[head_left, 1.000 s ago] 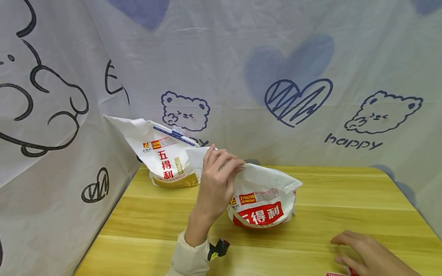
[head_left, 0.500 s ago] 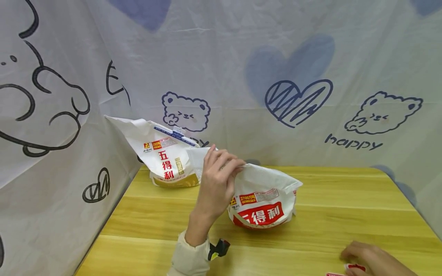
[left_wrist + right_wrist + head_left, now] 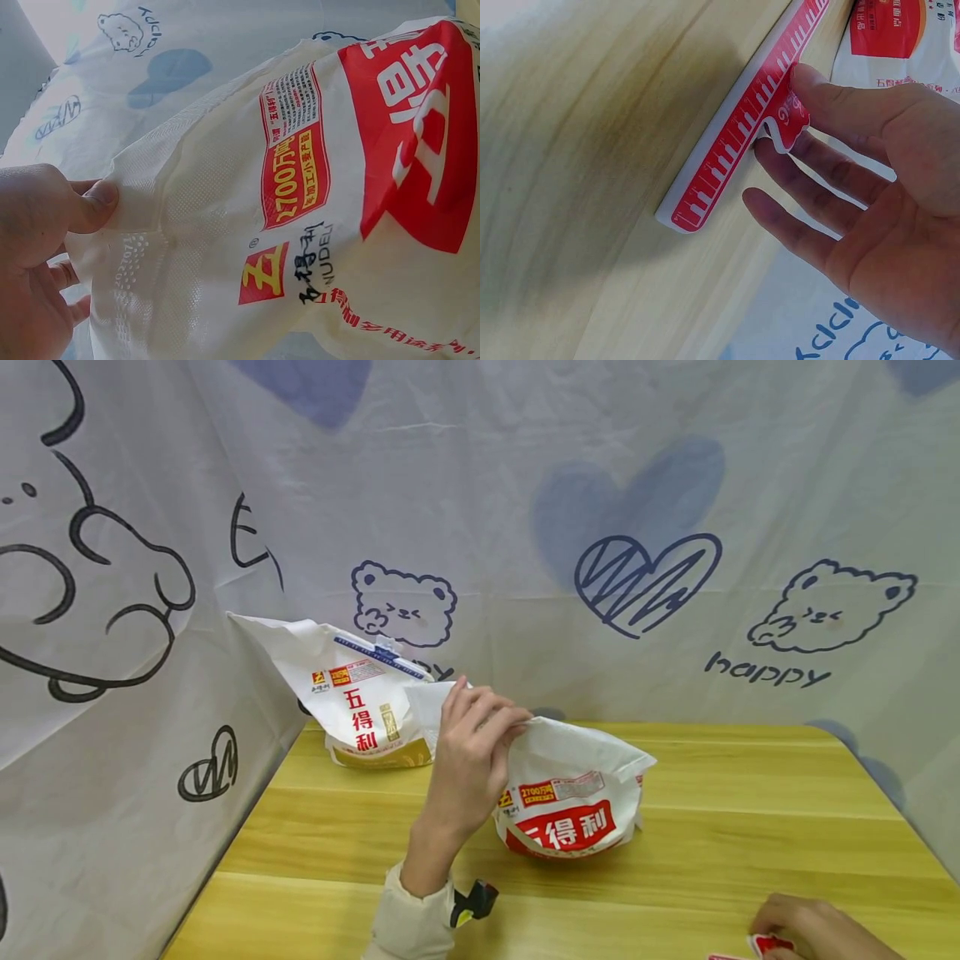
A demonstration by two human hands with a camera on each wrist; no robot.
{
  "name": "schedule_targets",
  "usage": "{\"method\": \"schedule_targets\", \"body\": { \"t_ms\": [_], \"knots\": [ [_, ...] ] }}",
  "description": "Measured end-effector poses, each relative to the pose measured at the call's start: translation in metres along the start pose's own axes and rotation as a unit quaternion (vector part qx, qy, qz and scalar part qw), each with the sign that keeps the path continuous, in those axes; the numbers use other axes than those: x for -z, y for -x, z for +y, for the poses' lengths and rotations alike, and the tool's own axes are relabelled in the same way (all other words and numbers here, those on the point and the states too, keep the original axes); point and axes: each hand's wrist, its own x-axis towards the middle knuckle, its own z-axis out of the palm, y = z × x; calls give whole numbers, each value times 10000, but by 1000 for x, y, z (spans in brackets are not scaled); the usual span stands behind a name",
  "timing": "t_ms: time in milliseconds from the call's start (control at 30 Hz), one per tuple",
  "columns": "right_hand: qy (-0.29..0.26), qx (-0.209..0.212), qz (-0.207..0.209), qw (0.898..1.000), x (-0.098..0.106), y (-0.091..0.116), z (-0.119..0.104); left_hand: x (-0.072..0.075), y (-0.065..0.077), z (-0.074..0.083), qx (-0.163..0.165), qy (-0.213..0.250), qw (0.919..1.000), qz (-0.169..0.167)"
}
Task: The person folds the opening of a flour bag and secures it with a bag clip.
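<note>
My left hand (image 3: 472,760) pinches the upper left edge of a white flour bag (image 3: 573,818) with a red label. In the left wrist view the thumb presses on the bag's flattened top (image 3: 135,202). A long red-and-white bag clip (image 3: 735,131) with a piano-key pattern shows in the right wrist view. My right hand (image 3: 885,165) pinches the clip's handle, thumb on one side and fingertips on the other. Seen from the head, the right hand (image 3: 817,927) is low at the right, and the frame's edge cuts off most of the clip.
Behind and left stands a second flour bag (image 3: 367,710), its top held by a blue bag clip (image 3: 382,656). The wooden table (image 3: 750,810) meets a printed cloth (image 3: 495,510) at the back and left.
My right hand has moved slightly right and toward the near edge, its fingers closing on the red clip's handle. The left hand and both bags have stayed in place.
</note>
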Motion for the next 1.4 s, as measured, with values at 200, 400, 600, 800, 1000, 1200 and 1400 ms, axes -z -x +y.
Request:
{"method": "schedule_targets", "body": {
  "t_ms": [200,400,600,800,1000,1200,1400],
  "knots": [
    [-52,-80,48,9999,-1,1,-2,-1,0,0,2,19,10000,7],
    [-180,-81,77,9998,-2,4,-1,-1,0,0,-15,36,10000,-12],
    [-256,-43,160,9995,-2,6,-1,-1,-1,0,-15,49,10000,-19],
    [-139,-370,63,9992,3,4,-6,-1,-1,0,-25,41,10000,-65],
    [-25,-618,96,9980,7,0,-12,-1,0,0,1,38,10000,-31],
    [7,-448,228,9987,8,2,-16,0,1,0,12,45,10000,-9],
    [154,-322,310,9989,12,3,-18,0,0,-1,-6,46,10000,17]
  ]
}}
